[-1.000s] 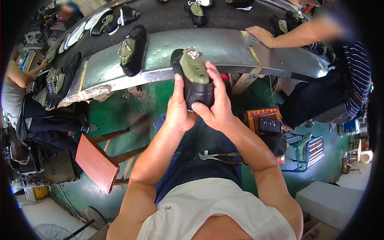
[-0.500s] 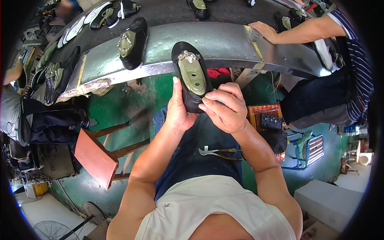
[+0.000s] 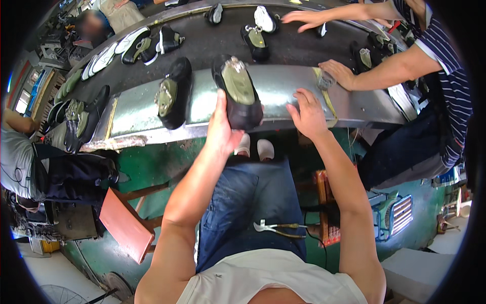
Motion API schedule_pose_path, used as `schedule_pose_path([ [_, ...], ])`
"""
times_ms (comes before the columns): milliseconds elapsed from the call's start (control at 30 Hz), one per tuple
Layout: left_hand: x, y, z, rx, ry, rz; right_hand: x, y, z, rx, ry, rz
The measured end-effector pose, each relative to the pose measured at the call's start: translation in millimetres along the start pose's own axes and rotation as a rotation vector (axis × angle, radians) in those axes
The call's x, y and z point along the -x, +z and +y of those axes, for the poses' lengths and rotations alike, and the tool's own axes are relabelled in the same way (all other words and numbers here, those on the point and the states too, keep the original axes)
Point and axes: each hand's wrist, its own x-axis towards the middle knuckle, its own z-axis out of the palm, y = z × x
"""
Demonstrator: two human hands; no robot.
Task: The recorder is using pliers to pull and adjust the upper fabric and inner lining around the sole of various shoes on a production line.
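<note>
Above the metal bench edge (image 3: 283,83), black-and-green shoe (image 3: 240,91) sits in my left hand (image 3: 223,126), right hand (image 3: 310,117) empty, fingers spread; best gripped firmly at the near end, off the silvery trim (image 3: 234,65).

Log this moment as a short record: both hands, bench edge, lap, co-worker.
Left hand: holds a black-and-green shoe
Right hand: empty, fingers spread, apart from that shoe
Bench edge: bare metal, with a second shoe left of the held one
Lap: pliers on blue jeans
Co-worker: at right, striped shirt
</note>
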Motion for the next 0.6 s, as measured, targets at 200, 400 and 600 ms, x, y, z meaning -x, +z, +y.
schedule_pose_path([
  [200,-126,4,65,0.041,0.08,-0.092,-4,14,25,0.035,0.059,-0.017],
  [400,-240,-30,90,-0.093,0.152,0.089,-13,12,24,0.011,0.054,-0.056],
  [600,-299,-61,25,-1.7,0.394,0.461,-15,13,27,0.027,0.059,-0.067],
])
